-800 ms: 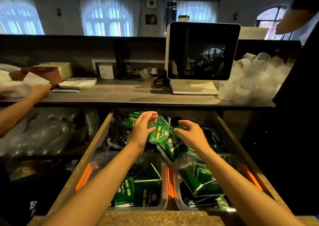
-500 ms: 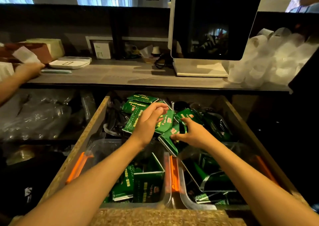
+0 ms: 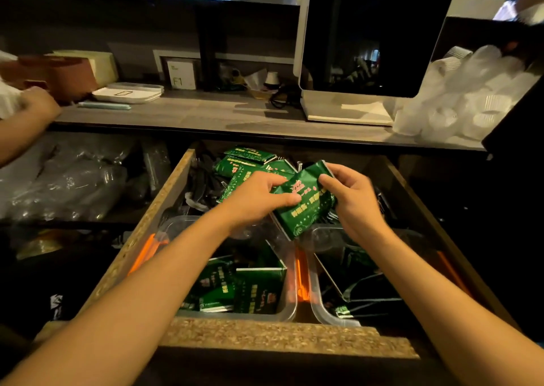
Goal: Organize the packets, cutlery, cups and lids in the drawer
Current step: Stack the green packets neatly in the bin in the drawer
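Above the open chipboard drawer (image 3: 164,209), the left hand (image 3: 256,197) and right hand (image 3: 350,197) both pinch a glossy green foil packet (image 3: 306,206), crumpled, printed with gold characters, held over two clear plastic bins (image 3: 290,303).

Both hands over open drawer (image 3: 153,215). Left hand (image 3: 259,198) and right hand (image 3: 350,197) pinch one green packet (image 3: 306,206), held tilted above two clear tubs (image 3: 290,306). More green packets (image 3: 244,162) piled toward drawer's back edge; black cutlery (image 3: 203,185) along its left side.
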`<state>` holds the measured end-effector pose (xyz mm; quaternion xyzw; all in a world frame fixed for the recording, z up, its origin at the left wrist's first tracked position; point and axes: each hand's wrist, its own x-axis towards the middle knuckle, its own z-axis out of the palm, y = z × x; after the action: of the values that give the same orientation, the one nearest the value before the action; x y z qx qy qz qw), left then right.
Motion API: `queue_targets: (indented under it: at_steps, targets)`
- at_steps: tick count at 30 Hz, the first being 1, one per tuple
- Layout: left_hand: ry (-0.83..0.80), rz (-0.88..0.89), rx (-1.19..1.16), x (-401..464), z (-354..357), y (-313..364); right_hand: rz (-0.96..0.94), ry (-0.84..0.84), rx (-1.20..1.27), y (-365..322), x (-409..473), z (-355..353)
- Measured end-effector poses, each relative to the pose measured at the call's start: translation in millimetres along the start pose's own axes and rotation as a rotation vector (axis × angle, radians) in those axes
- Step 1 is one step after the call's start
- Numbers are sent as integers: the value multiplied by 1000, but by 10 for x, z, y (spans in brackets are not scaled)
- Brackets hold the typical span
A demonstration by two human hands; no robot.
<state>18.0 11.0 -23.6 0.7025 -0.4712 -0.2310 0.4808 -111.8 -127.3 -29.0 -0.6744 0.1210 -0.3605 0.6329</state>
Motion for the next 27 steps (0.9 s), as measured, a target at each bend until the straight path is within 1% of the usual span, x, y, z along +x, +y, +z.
queue_targets:
  at_steps: [1,2,4,6,8,10,11,13,15,17,19,22,25,27]
  targets:
    - [-49,-51,31,-28,-57,27,-17,-8,-19,-10,-30,28]
    - [-100,-111,8,-77,-101,60,-40,-26,-38,-26,-60,68]
    - [-161,-229,-100,-167,-159,107,-79,-87,-74,-58,-120,198]
    - [-209,-307,-159,-224,-230,119,-50,-141,-87,-64,-123,335]
    - [-162,-320,-201,-278,-333,76,27,-100,-118,-45,-72,427]
    - [-22,-341,-417,-269,-438,-49,102,-45,-191,24,-16,452]
    - [86,-346,-539,-255,-487,-111,136,-65,-243,69,-7,460]
    - [271,-338,-738,-199,-568,-260,184,-199,-394,155,-35,490]
    - [349,-348,-849,-189,-593,-358,136,-407,-641,194,-84,509]
    - [332,-360,-937,-209,-575,-401,35,-645,-846,178,-127,515]
    - [267,-331,-1002,-248,-530,-412,1,-797,-942,152,-166,501]
    - [190,-284,-1061,-264,-491,-404,-45,-888,-1080,136,-236,460]
    - [181,-253,-1078,-261,-459,-378,-170,-935,-1262,163,-326,442]
    - [173,-234,-1070,-263,-437,-379,-246,-954,-1340,216,-348,459]
